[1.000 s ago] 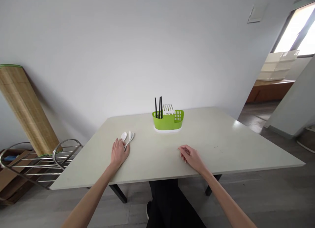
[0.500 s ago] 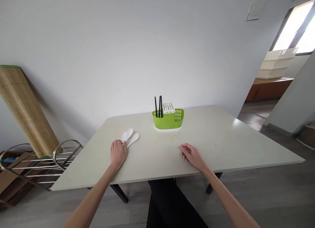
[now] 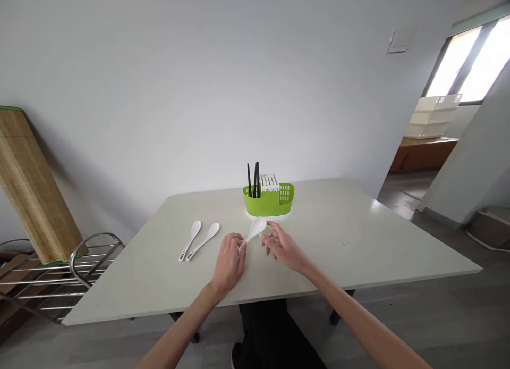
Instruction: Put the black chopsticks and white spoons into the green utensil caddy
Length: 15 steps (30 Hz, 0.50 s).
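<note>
Since half a second ago, the left hand [image 3: 230, 260] is sitting farther right, bringing one spoon [image 3: 257, 227] along and leaving two more spoons [image 3: 214, 230] behind, while the right hand [image 3: 281, 245] is reaching left to meet it. From my far-off seat, I am watching the left fingers holding that one spoon by its handle. It is pointing its round end toward the back edge of the table [image 3: 358, 241], near the middle. Right by that round end, the right fingers are bending close; I am not able to tell if they are gripping it. Those other two are lying side by side toward the left edge. Near the middle of the back edge, a green basket [image 3: 268, 203] is standing, with black chopsticks [image 3: 256, 180] poking up from its left end and a white rack [image 3: 270, 182] sitting beside them.
</note>
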Each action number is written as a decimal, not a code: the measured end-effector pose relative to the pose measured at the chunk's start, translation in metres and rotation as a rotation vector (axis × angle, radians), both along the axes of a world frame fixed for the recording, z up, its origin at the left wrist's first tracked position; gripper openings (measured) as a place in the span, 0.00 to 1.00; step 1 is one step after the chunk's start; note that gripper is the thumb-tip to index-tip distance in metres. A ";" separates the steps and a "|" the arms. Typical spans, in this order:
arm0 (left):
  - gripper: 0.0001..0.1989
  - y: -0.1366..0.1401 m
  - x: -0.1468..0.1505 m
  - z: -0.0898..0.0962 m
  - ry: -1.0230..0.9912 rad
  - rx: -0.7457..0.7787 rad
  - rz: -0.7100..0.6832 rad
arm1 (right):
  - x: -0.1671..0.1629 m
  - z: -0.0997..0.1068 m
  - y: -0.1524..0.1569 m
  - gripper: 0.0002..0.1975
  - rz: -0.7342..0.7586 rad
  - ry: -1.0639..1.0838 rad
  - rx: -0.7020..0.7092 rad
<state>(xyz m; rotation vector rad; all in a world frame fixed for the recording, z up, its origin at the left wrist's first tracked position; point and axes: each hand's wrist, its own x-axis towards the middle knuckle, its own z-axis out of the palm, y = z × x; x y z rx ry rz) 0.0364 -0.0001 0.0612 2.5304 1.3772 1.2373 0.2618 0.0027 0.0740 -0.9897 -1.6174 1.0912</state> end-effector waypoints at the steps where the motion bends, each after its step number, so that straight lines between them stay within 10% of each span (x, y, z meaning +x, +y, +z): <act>1: 0.07 -0.001 0.004 0.001 0.006 0.000 -0.036 | -0.003 0.009 0.002 0.29 -0.013 -0.020 0.022; 15: 0.14 0.016 -0.045 -0.024 -0.316 -0.465 0.131 | 0.009 0.138 0.085 0.16 -0.515 -0.750 0.550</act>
